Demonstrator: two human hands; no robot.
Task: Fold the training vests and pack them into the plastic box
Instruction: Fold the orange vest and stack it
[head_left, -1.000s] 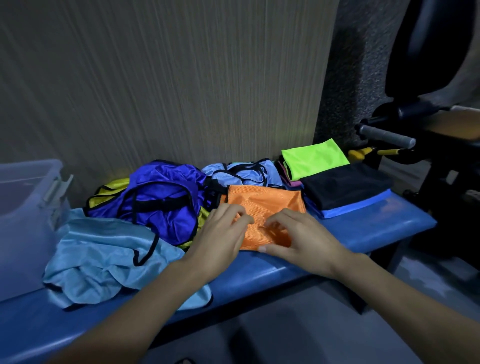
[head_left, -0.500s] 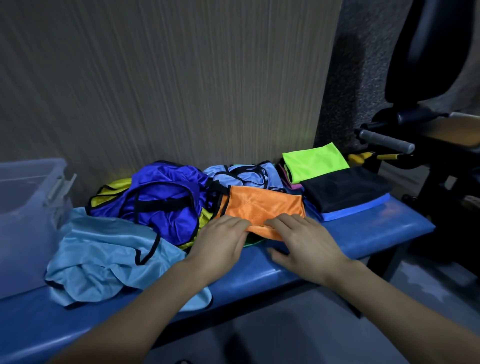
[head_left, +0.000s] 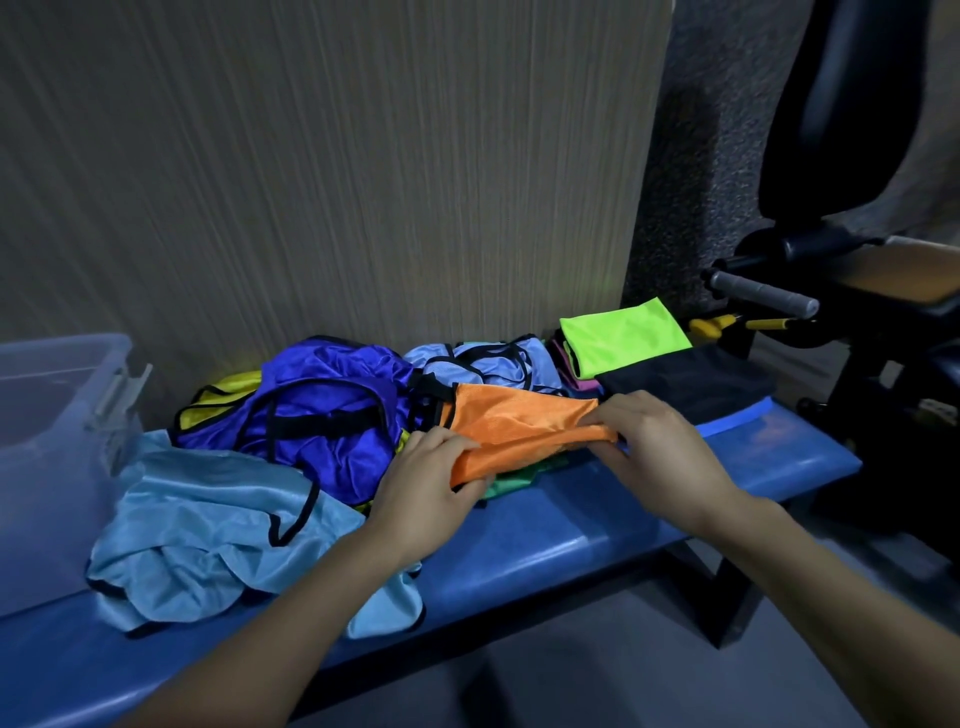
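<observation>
An orange vest (head_left: 514, 421) lies folded on the blue bench (head_left: 571, 545), its near edge lifted. My left hand (head_left: 426, 478) pinches its near left corner and my right hand (head_left: 654, 447) grips its near right edge. A bit of green fabric (head_left: 514, 480) shows underneath. Left of it sit loose vests: a dark blue one (head_left: 332, 415), a light blue one (head_left: 208, 530), a yellow one (head_left: 223, 400), another light blue one (head_left: 483, 364) behind. Folded neon green (head_left: 623, 332) and black (head_left: 691, 382) vests are stacked at the right. The clear plastic box (head_left: 57, 415) stands at the far left.
A ribbed wall panel (head_left: 337, 182) runs directly behind the bench. Dark gym equipment with a grey handle (head_left: 758, 293) and a padded seat stands at the right, close to the bench end. Grey floor (head_left: 597, 675) lies below the bench front.
Both hands went from pressing flat on the orange vest to gripping its near edge and lifting it up and back, baring green fabric beneath.
</observation>
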